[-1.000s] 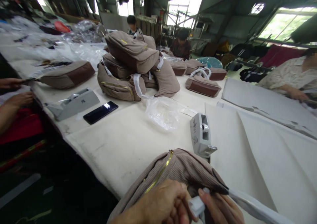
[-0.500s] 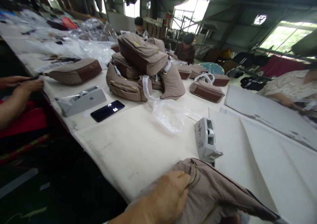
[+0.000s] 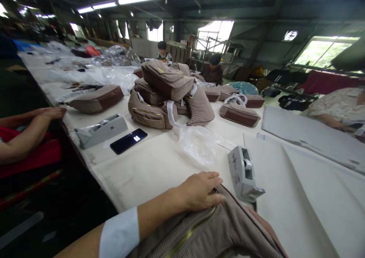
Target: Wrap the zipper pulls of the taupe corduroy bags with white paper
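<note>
A taupe ribbed fabric bag (image 3: 199, 231) with brass-coloured zips lies at the bottom of the view, close before me. My left hand (image 3: 196, 191) is at its upper corner, fingers fairly straight over the top edge and thumb apart on the front, with the bag's edge between them. Along the bag's right edge shows a strip of my right hand (image 3: 266, 225); its fingers are hidden behind the fabric. Just beyond the bag stands a grey tape dispenser (image 3: 242, 174) with handwriting on its side.
A pile of similar bags (image 3: 168, 94) sits mid-table. A phone (image 3: 129, 141), a second tape dispenser (image 3: 102, 130) and a clear plastic bag (image 3: 198, 146) lie nearer. At left a co-worker's hands (image 3: 48, 115) reach the table edge; another person (image 3: 336, 106) is at right.
My left hand has gone from a bent grip near the zip to straighter fingers over the bag's top corner. More of my right hand shows at the bag's right edge. The view has tilted up.
</note>
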Motion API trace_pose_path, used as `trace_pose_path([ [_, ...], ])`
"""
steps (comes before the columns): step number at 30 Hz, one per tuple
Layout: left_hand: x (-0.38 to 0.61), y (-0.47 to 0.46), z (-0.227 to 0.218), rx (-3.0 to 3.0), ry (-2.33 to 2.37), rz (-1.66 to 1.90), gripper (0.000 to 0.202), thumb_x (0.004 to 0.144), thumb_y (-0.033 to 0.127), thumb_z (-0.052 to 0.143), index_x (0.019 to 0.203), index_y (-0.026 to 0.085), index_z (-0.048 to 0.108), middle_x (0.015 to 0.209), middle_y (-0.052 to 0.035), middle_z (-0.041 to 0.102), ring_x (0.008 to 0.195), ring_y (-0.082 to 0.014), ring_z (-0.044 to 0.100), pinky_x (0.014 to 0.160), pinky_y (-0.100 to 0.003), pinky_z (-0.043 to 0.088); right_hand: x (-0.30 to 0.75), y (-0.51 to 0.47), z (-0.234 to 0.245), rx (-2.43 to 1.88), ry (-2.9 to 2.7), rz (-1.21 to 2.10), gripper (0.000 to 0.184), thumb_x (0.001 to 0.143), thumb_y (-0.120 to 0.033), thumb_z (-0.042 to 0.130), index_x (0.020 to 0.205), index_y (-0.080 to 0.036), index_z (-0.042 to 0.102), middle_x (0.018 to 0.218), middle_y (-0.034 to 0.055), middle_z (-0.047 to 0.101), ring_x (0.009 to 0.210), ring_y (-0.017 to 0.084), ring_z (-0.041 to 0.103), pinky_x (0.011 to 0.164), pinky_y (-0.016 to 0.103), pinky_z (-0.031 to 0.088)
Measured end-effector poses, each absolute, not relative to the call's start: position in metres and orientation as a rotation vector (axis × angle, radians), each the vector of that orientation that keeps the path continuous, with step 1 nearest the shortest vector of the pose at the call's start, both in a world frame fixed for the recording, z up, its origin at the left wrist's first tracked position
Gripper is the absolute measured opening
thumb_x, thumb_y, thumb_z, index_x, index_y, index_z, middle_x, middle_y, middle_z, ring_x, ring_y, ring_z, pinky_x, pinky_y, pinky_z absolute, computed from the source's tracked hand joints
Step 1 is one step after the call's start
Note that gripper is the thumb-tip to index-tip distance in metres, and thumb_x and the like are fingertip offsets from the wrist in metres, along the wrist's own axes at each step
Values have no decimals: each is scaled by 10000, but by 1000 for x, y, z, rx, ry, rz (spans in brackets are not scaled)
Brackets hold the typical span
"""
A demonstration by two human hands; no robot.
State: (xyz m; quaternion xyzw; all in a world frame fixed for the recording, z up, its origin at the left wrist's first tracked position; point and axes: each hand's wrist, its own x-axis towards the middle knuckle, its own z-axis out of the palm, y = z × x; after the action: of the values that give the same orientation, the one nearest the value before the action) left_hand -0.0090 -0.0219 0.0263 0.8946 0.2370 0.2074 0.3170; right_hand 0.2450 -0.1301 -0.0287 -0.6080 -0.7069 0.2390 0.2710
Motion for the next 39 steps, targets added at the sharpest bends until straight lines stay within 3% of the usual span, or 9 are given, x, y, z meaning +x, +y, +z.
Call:
trace_pose_path([
  [8,-13,9,-2,2197,727,563,223,819,327,530,688,170,619,711,-27,585,682,-172,533,611,-248,359,232,-22,21,-1705,-1973,624,361,865,-451,454,1023,-195,653,980,75,689,918,221,634,824,313,496],
  [13,-29,16,-13,1939,920,616,209,766,351,579,686,174,502,711,11,508,681,-149,455,608,-247,302,192,97,-27,-1637,-1999,521,296,855,-288,421,996,-158,646,937,80,686,828,191,629,763,294,479],
  [16,-30,14,-14,1841,960,673,204,752,329,586,697,178,460,714,20,490,669,-140,426,603,-250,286,175,138,-60,-1666,-2058,493,262,746,-150,498,948,-162,665,1017,95,664,784,177,613,751,279,451],
  [19,-35,12,-14,1647,910,714,169,735,298,592,707,174,481,701,27,480,670,-132,414,604,-242,295,168,149,-81,-1712,-2097,480,223,663,-75,507,791,-166,665,886,73,661,720,156,584,702,247,418],
  [22,-41,10,-18,1250,795,696,121,678,227,583,751,166,508,674,35,482,633,-114,417,583,-228,310,172,144,-87,-1762,-2048,458,168,697,-109,476,698,-166,634,762,57,628,695,158,564,675,244,398],
  [27,-37,5,-27,836,767,761,183,601,192,618,739,148,506,652,31,515,553,-85,427,532,-207,321,192,130,-69,-1814,-1856,535,291,824,-341,420,863,-161,646,724,45,647,552,142,577,595,245,424],
  [30,-31,-2,-27,760,811,827,177,593,196,620,728,141,519,615,34,513,527,-77,424,520,-199,318,204,123,-54,-1875,-1726,528,333,829,-396,400,820,-152,627,662,41,639,500,142,578,538,243,417],
  [36,-20,-21,-27,764,802,792,173,571,182,579,733,141,533,570,42,513,488,-74,430,492,-195,304,198,123,-55,-1824,-1736,543,238,733,-277,539,919,-160,630,857,56,656,602,131,586,646,259,440],
  [39,-17,-26,-31,825,789,771,188,561,201,572,735,138,535,588,40,520,473,-70,430,485,-199,312,185,126,-65,-1796,-1747,596,73,617,-156,589,686,-159,613,710,30,617,640,140,552,675,271,427],
])
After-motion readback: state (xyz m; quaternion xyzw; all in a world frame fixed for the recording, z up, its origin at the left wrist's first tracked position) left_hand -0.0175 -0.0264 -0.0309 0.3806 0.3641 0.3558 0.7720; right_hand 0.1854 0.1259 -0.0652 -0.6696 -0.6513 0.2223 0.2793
